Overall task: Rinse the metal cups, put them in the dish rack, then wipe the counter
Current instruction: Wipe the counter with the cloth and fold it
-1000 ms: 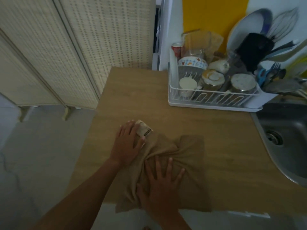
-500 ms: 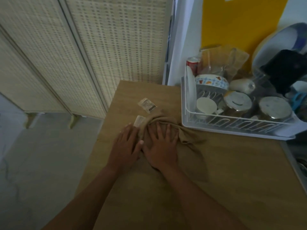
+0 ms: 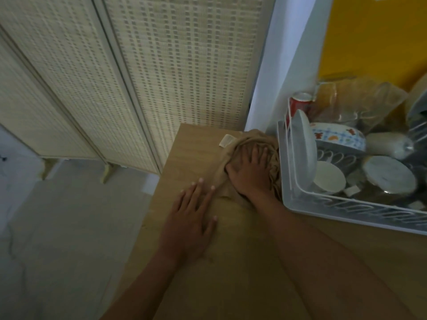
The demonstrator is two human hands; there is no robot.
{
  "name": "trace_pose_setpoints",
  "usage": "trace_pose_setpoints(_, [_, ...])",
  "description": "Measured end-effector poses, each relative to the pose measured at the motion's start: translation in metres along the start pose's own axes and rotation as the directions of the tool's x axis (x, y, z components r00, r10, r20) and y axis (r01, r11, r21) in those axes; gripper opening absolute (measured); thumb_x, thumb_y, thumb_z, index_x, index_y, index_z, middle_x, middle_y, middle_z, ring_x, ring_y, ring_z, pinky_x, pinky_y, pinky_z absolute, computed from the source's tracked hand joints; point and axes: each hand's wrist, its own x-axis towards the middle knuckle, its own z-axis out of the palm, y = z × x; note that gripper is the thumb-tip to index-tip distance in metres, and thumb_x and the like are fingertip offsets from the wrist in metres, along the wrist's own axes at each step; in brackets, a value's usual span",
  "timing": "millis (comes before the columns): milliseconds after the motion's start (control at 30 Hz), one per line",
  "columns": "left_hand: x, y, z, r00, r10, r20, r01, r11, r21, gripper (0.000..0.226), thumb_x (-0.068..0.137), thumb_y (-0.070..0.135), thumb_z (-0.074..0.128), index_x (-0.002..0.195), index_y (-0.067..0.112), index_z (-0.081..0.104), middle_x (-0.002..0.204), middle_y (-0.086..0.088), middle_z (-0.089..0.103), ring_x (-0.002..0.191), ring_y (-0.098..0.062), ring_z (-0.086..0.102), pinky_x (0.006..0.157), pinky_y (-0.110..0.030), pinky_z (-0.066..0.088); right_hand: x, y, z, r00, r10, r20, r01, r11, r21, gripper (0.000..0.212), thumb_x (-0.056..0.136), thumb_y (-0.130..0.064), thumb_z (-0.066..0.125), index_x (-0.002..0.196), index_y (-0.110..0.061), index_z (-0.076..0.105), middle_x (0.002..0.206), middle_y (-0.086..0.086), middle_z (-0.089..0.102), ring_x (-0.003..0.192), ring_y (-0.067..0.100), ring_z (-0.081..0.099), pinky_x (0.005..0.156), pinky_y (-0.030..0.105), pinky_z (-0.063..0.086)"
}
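Left hand (image 3: 191, 222) lies flat on the counter (image 3: 231, 285), right hand (image 3: 251, 174) presses spread fingers on the cloth (image 3: 246, 140) beside the rack (image 3: 346, 205) holding plate (image 3: 302, 144), bowl (image 3: 335, 136) and cups (image 3: 390, 174).

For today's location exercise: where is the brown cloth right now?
In the head view, the brown cloth lies bunched under the right hand at the far end of the counter, just beside the white dish rack.
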Motion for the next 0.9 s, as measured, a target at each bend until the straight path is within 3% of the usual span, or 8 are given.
trace_pose_setpoints(133, [0.0, 0.003, -0.001, 1.0, -0.012, 0.002, 0.012, 1.0, 0.025, 0.066, 0.095, 0.053, 0.028, 0.155, 0.027, 0.014, 0.164, -0.002, 0.005, 0.151, -0.017, 0.001, 0.121, -0.043, 0.013, 0.022, -0.006, -0.001, 0.999, -0.051, 0.0, 0.051, 0.998, -0.024, 0.09, 0.08, -0.074, 0.01, 0.154, -0.026, -0.006, 0.163, 0.011, -0.005, 0.148, 0.039, -0.008, 0.119, 0.058, -0.001])
trace_pose_setpoints(300, [-0.001, 0.004, -0.003, 1.0, -0.023, -0.011, 0.023, 1.0, -0.006, 0.065, 0.095, 0.051, 0.032, 0.154, 0.026, 0.019, 0.164, -0.008, -0.003, 0.151, -0.022, -0.006, 0.122, -0.043, 0.012, 0.032, -0.055, 0.002, 0.987, -0.142, 0.072, 0.147, 0.987, -0.058, 0.083, 0.085, -0.074, 0.022, 0.153, -0.034, -0.005, 0.164, 0.0, -0.004, 0.147, 0.043, -0.009, 0.117, 0.062, -0.001])
trace_pose_setpoints(433, [-0.001, 0.004, -0.005, 0.998, -0.061, -0.025, 0.06, 0.998, -0.02, 0.067, 0.09, 0.046, 0.039, 0.151, 0.022, 0.028, 0.161, -0.015, 0.011, 0.15, -0.031, -0.002, 0.12, -0.048, 0.015, 0.041, -0.109, 0.013, 0.957, -0.262, 0.126, 0.266, 0.964, -0.018, 0.08, 0.085, -0.075, 0.027, 0.152, -0.041, -0.001, 0.164, -0.004, -0.003, 0.147, 0.042, -0.01, 0.115, 0.063, 0.0])
trace_pose_setpoints(533, [0.001, 0.005, -0.006, 0.998, -0.052, -0.03, 0.051, 0.999, -0.016, 0.066, 0.087, 0.043, 0.039, 0.148, 0.015, 0.036, 0.153, -0.018, 0.032, 0.146, -0.034, 0.016, 0.119, -0.048, 0.016, 0.051, -0.129, 0.018, 0.944, -0.295, 0.147, 0.299, 0.954, -0.007, 0.08, 0.084, -0.076, 0.027, 0.152, -0.042, 0.003, 0.164, -0.005, -0.001, 0.147, 0.041, -0.009, 0.114, 0.064, 0.0])
trace_pose_setpoints(667, [0.001, 0.002, -0.005, 0.999, -0.043, -0.004, 0.043, 0.999, 0.005, 0.064, 0.089, 0.043, 0.036, 0.146, 0.014, 0.037, 0.153, -0.015, 0.032, 0.146, -0.034, 0.018, 0.119, -0.049, 0.015, 0.052, -0.133, 0.018, 0.935, -0.309, 0.173, 0.319, 0.947, -0.033, 0.083, 0.081, -0.081, 0.022, 0.152, -0.042, 0.004, 0.164, -0.006, -0.002, 0.148, 0.04, -0.009, 0.114, 0.065, 0.002])
trace_pose_setpoints(733, [0.003, 0.002, -0.005, 0.999, -0.034, -0.027, 0.034, 0.999, -0.026, 0.056, 0.087, 0.039, 0.039, 0.136, 0.013, 0.048, 0.141, -0.012, 0.044, 0.137, -0.033, 0.034, 0.115, -0.047, 0.025, 0.046, -0.13, 0.016, 0.937, -0.302, 0.178, 0.312, 0.95, -0.031, 0.084, 0.08, -0.083, 0.019, 0.152, -0.043, 0.002, 0.164, -0.008, -0.002, 0.148, 0.038, -0.007, 0.115, 0.065, 0.003])
trace_pose_setpoints(800, [0.0, 0.001, -0.009, 0.996, -0.03, -0.086, 0.026, 0.999, -0.047, 0.04, 0.083, 0.035, 0.043, 0.113, 0.013, 0.058, 0.114, -0.008, 0.056, 0.109, -0.027, 0.051, 0.097, -0.041, 0.039, 0.03, -0.129, 0.016, 0.941, -0.29, 0.175, 0.299, 0.954, -0.027, 0.083, 0.08, -0.083, 0.018, 0.151, -0.043, 0.002, 0.164, -0.01, -0.003, 0.149, 0.036, -0.008, 0.115, 0.065, 0.003])
trace_pose_setpoints(900, [-0.006, -0.002, -0.008, 0.977, -0.035, -0.212, 0.007, 0.991, -0.131, 0.027, 0.083, 0.028, 0.046, 0.096, 0.01, 0.06, 0.094, -0.007, 0.058, 0.086, -0.026, 0.053, 0.077, -0.039, 0.044, 0.001, -0.122, 0.015, 0.95, -0.258, 0.178, 0.268, 0.963, -0.034, 0.083, 0.079, -0.084, 0.017, 0.151, -0.045, 0.003, 0.163, -0.011, -0.004, 0.148, 0.035, -0.013, 0.112, 0.067, 0.001])
